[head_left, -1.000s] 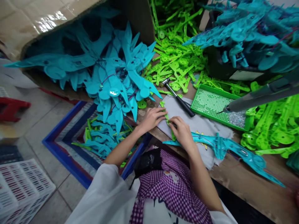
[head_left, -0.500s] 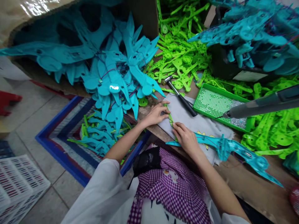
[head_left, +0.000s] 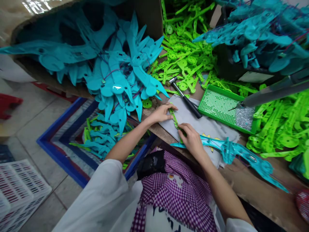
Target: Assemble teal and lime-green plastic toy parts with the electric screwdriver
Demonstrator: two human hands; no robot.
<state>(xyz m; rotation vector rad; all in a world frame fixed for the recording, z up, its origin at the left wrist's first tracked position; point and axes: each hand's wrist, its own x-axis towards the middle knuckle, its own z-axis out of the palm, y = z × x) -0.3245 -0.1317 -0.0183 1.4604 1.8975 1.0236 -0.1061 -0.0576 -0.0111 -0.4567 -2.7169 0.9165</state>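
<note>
A narrow lime-green plastic part [head_left: 173, 118] lies over the grey cloth, held at both ends. My left hand [head_left: 162, 113] is closed on its far end, thumb and fingers on either side. The near end is gripped by my right hand [head_left: 191, 136], whose fingers hide part of it. Beside and partly behind my right wrist, a long turquoise plastic part [head_left: 241, 150] rests across the cloth [head_left: 185, 114] and table. A hammer [head_left: 185, 97] with a black handle lies just beyond my hands.
A green perforated tray [head_left: 212, 102] holds small shiny pieces; a dark pointed tool [head_left: 270, 93] hangs over it. Lime-green parts [head_left: 185, 58] are heaped behind. Turquoise parts [head_left: 118, 80] spill from a cardboard box [head_left: 151, 19]. A blue-rimmed crate [head_left: 60, 161] stands low at left.
The view has shifted slightly. Both hands stay on the green part, and a little more of it shows between them. The dark pointed tool appears shifted slightly right over the tray.
</note>
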